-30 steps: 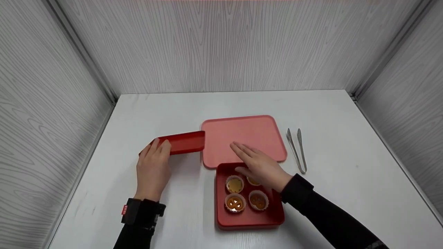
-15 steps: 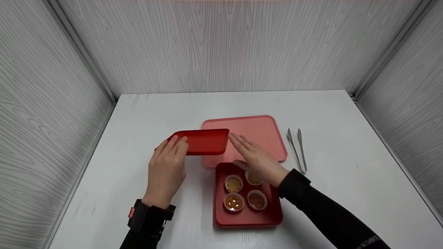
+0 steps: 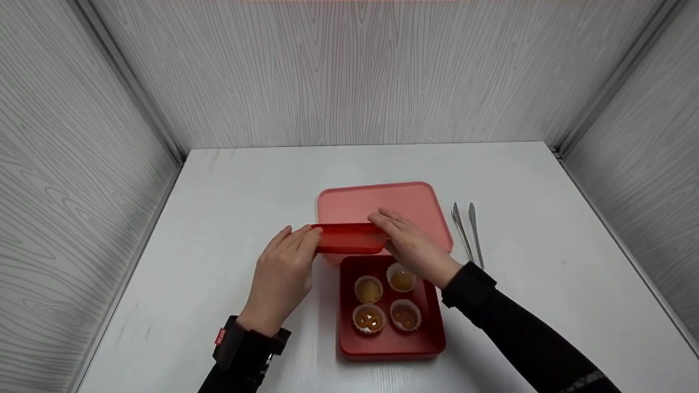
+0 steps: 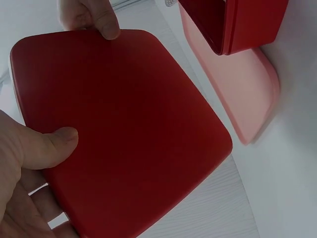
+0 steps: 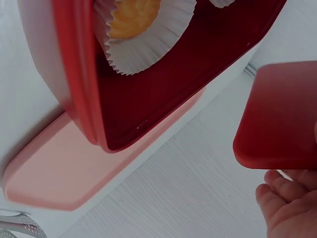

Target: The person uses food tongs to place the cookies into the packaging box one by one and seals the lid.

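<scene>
A red box lid (image 3: 349, 238) is held tilted above the far edge of the red box (image 3: 393, 345). My left hand (image 3: 284, 275) grips its left side, with the thumb pressed on the smooth face in the left wrist view. At the opposite side my right hand (image 3: 418, 248) pinches the lid, its thumb (image 4: 110, 26) over the rim there. Inside the box sit several small tarts in white paper cups, among them a yellow tart (image 5: 134, 17) and a glossy amber-topped tart (image 3: 368, 319).
Behind the box lies a pink tray (image 3: 382, 202), partly overlapped by the lid. Metal tongs (image 3: 474, 229) rest right of the tray, their lower end partly covered by the right forearm. Wood-grain panels (image 3: 349, 76) enclose the white table (image 3: 246, 180) at the back and sides.
My left hand has carried the lid rightward from the table's left to over the box's far edge. My right hand, earlier apart from the lid, now takes hold of its right side.
</scene>
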